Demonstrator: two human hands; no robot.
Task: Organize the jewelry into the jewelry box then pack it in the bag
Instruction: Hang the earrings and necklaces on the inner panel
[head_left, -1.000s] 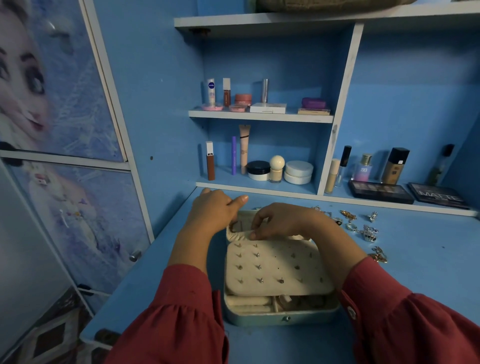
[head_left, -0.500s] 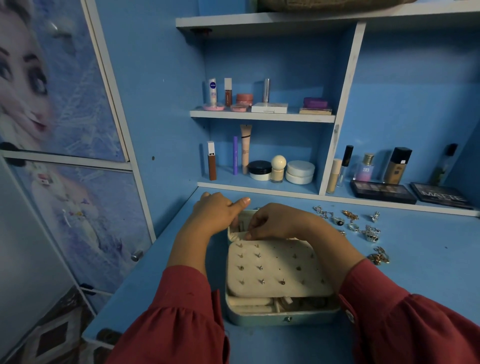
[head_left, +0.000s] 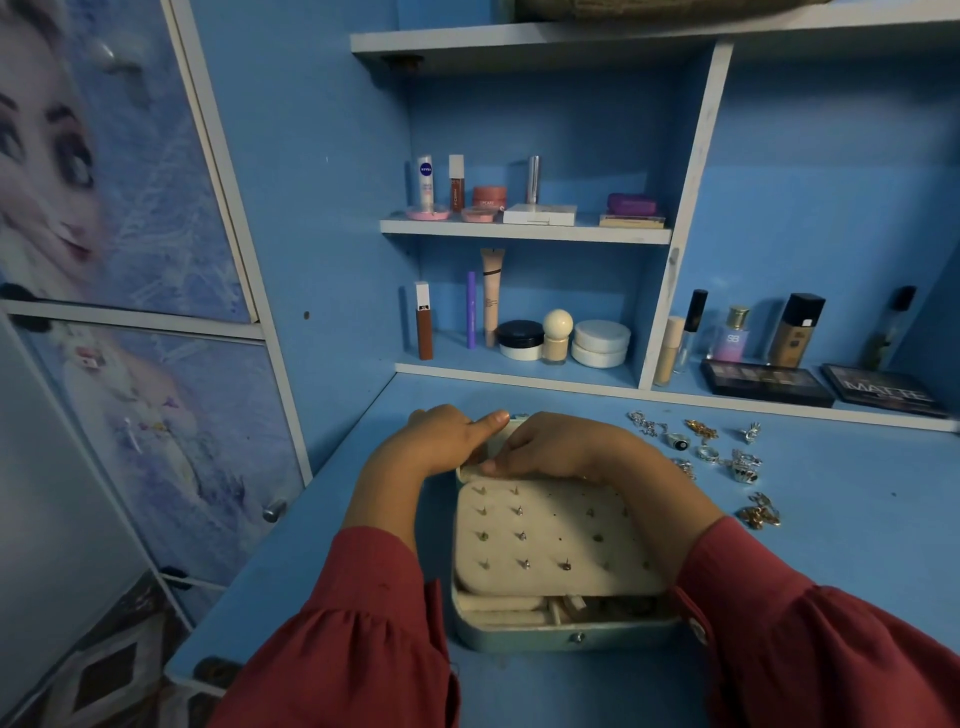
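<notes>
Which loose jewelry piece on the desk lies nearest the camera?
The gold tangled piece, alone at the cluster's near end; the silver rings and chains lie farther back toward the shelf.

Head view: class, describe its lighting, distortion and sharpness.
Head view: dim, bluish light; wide-angle bending bows the shelf upright and cupboard frame; the jewelry box and loose rings are fairly sharp, though tiny details stay soft; sleeves darken the bottom edge.
</notes>
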